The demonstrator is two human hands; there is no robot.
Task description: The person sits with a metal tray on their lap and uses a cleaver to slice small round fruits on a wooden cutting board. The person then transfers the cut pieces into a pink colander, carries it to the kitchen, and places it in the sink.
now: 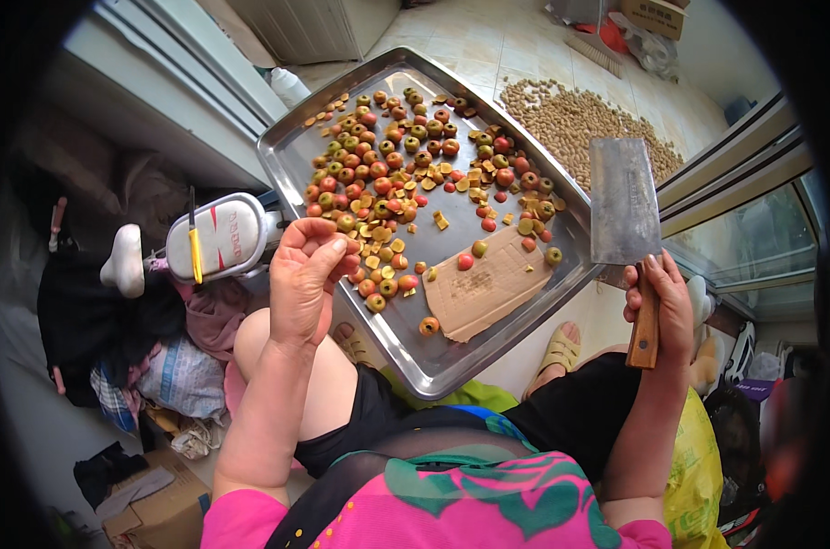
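Observation:
A wide metal tray [296,137] lies tilted across the view in front of my knees. Many small round red and green fruits [378,170] fill its far and left parts, mixed with yellowish cut pieces [376,234]. Flat on the tray's near right part is a piece of brown cardboard [488,288], with a few fruits at its edges. My right hand [669,306] grips the wooden handle of a cleaver [624,201], its broad blade upright at the tray's right side. Over the tray's left edge my left hand [307,274] is raised, fingers curled against the thumb; what they pinch, if anything, is hidden.
Peanut-like tan pieces [580,123] are spread on the tiled floor beyond the tray. To the left, a white padded seat [215,233] carries a yellow-handled knife [195,252]. Bags and clothes lie below it. A glass door [754,247] stands at right, beside a yellow bag [703,467].

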